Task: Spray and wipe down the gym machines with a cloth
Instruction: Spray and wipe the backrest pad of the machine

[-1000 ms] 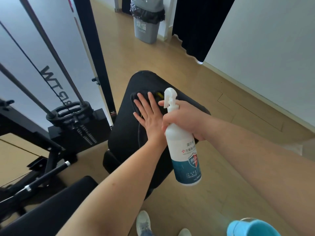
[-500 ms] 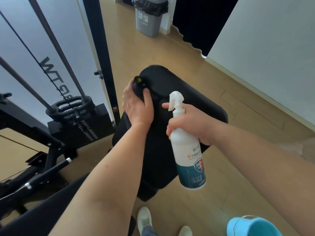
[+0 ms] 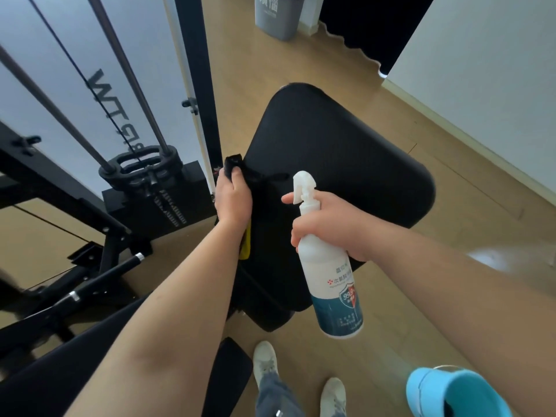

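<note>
A black padded seat (image 3: 340, 176) of a gym machine lies in the middle of the view. My left hand (image 3: 233, 200) grips a dark cloth (image 3: 261, 179) with a yellow edge showing by the wrist, wrapped over the seat's left edge. My right hand (image 3: 328, 227) holds a white spray bottle (image 3: 328, 272) with a blue label by its neck, above the seat's near part. Its nozzle points left and the index finger is stretched toward the trigger.
The machine's black frame, guide rods and weight stack (image 3: 141, 173) stand at the left. A second black pad (image 3: 45, 371) is at the lower left. A grey bin (image 3: 276, 16) stands far back. A blue bucket (image 3: 457, 392) hangs at the lower right, and my shoes (image 3: 264, 362) are on the wooden floor.
My left hand slid the cloth from the top of the seat to its left edge and down toward me along it. The bottle stayed in my right hand.
</note>
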The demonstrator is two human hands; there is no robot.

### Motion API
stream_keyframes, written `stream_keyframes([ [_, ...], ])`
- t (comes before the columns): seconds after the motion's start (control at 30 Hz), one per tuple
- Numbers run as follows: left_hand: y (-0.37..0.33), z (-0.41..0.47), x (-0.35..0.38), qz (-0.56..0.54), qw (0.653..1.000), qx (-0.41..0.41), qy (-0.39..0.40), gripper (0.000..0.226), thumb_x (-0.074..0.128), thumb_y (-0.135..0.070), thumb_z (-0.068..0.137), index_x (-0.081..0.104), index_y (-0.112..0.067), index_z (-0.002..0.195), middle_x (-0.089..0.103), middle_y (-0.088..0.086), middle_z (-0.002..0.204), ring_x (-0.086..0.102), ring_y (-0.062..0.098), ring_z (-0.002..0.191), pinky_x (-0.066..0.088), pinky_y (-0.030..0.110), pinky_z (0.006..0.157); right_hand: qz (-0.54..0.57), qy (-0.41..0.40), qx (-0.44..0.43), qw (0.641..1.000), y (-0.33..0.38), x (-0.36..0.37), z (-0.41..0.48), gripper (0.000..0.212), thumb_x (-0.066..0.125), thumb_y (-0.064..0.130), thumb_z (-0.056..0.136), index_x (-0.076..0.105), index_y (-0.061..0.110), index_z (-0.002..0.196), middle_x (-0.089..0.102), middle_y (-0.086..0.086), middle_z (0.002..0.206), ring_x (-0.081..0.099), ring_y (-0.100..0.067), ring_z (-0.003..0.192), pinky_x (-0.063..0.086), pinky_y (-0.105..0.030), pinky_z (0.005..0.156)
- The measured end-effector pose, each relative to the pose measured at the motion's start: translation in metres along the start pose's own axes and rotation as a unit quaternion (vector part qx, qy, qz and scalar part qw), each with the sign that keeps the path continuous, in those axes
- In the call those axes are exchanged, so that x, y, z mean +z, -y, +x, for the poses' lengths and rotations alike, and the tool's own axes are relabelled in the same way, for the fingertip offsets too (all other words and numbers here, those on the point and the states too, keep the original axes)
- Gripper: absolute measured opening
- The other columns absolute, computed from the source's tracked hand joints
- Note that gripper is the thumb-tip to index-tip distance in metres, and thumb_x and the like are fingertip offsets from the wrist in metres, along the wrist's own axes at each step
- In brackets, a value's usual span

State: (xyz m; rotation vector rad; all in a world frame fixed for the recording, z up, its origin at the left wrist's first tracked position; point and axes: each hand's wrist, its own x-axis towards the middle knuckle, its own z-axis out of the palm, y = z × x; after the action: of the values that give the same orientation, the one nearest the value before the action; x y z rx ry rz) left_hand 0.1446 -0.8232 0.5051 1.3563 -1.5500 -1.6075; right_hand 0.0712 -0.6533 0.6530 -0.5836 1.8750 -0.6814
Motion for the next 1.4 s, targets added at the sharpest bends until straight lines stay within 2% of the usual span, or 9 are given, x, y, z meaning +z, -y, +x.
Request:
stream_keyframes([
  [0.1,-0.005,0.003,-0.014,-0.112,0.993,-0.046,-0.003,0.048,0.036,-0.044,0.107,0.050,-0.020,0.146,0.059,-0.002,0.129,0.052,0.022,0.128,0.037,0.037,0.107,-0.009,-0.008,0.018,1.000,-0.002,0.004,0.004,0.060,0.073,0.009,0.080,0.057,0.037,0.131,0.068,-0.012,0.113,0.071,-0.031,0.100,0.063,-0.048,0.087],
  [0.17,-0.002,0.003,-0.027,-0.154,0.985,-0.073,-0.003,0.051,0.038,-0.047,0.104,0.049,-0.024,0.149,0.056,-0.003,0.139,0.048,0.020,0.134,0.033,0.040,0.117,-0.033,-0.003,0.028,0.999,-0.005,0.014,0.006,0.055,0.074,0.011,0.080,0.057,0.031,0.129,0.068,-0.011,0.111,0.071,-0.030,0.099,0.062,-0.049,0.089],
  [0.4,0.031,-0.016,-0.057,-0.237,0.964,-0.114,-0.020,0.037,0.046,-0.055,0.090,0.063,-0.037,0.118,0.066,-0.002,0.131,0.059,0.020,0.124,0.039,0.046,0.117,-0.124,-0.010,0.012,0.992,-0.010,0.063,0.030,0.039,0.070,0.026,0.089,0.049,0.024,0.122,0.061,-0.004,0.106,0.065,-0.021,0.091,0.055,-0.036,0.072],
  [0.6,0.058,-0.029,-0.070,-0.287,0.944,-0.157,-0.033,0.043,0.043,-0.050,0.101,0.057,-0.029,0.136,0.065,0.004,0.132,0.060,0.024,0.122,0.042,0.048,0.114,-0.182,-0.038,0.021,0.982,-0.006,0.084,0.044,0.036,0.065,0.029,0.093,0.051,0.018,0.124,0.060,-0.003,0.105,0.062,-0.019,0.087,0.049,-0.032,0.069],
  [0.77,0.077,-0.042,-0.078,-0.271,0.942,-0.192,-0.038,0.057,0.045,-0.058,0.094,0.053,-0.030,0.142,0.062,0.003,0.135,0.057,0.025,0.125,0.037,0.049,0.116,-0.191,-0.049,0.041,0.979,-0.013,0.091,0.043,0.041,0.066,0.029,0.094,0.050,0.018,0.130,0.060,-0.004,0.106,0.064,-0.020,0.090,0.053,-0.033,0.074],
  [0.97,0.085,-0.062,-0.075,-0.248,0.945,-0.212,-0.031,0.044,0.039,-0.052,0.104,0.052,-0.029,0.140,0.061,0.003,0.133,0.056,0.026,0.123,0.038,0.051,0.115,-0.204,-0.039,0.058,0.976,-0.027,0.094,0.032,0.042,0.066,0.029,0.094,0.047,0.020,0.130,0.060,-0.005,0.109,0.064,-0.022,0.093,0.057,-0.037,0.080],
  [1.13,0.085,-0.079,-0.065,-0.214,0.952,-0.216,-0.040,0.025,0.036,-0.050,0.107,0.054,-0.037,0.118,0.062,-0.002,0.124,0.055,0.023,0.121,0.037,0.050,0.116,-0.235,-0.033,0.062,0.970,-0.037,0.090,0.019,0.034,0.065,0.027,0.093,0.052,0.017,0.123,0.061,-0.006,0.108,0.064,-0.023,0.092,0.057,-0.038,0.079],
  [1.3,0.080,-0.106,-0.041,-0.193,0.962,-0.195,-0.006,0.043,0.035,-0.046,0.108,0.051,-0.026,0.142,0.060,-0.001,0.132,0.053,0.023,0.128,0.033,0.051,0.119,-0.246,-0.041,0.048,0.967,-0.048,0.081,0.006,0.037,0.066,0.031,0.094,0.045,0.023,0.124,0.060,-0.005,0.109,0.064,-0.021,0.092,0.052,-0.034,0.072],
  [1.4,0.077,-0.116,-0.033,-0.189,0.965,-0.184,-0.017,0.038,0.035,-0.046,0.107,0.053,-0.030,0.137,0.062,-0.001,0.130,0.055,0.022,0.126,0.035,0.050,0.118,-0.261,-0.049,0.044,0.963,-0.061,0.078,-0.006,0.030,0.066,0.032,0.093,0.050,0.021,0.116,0.061,-0.004,0.104,0.064,-0.020,0.088,0.051,-0.033,0.069],
])
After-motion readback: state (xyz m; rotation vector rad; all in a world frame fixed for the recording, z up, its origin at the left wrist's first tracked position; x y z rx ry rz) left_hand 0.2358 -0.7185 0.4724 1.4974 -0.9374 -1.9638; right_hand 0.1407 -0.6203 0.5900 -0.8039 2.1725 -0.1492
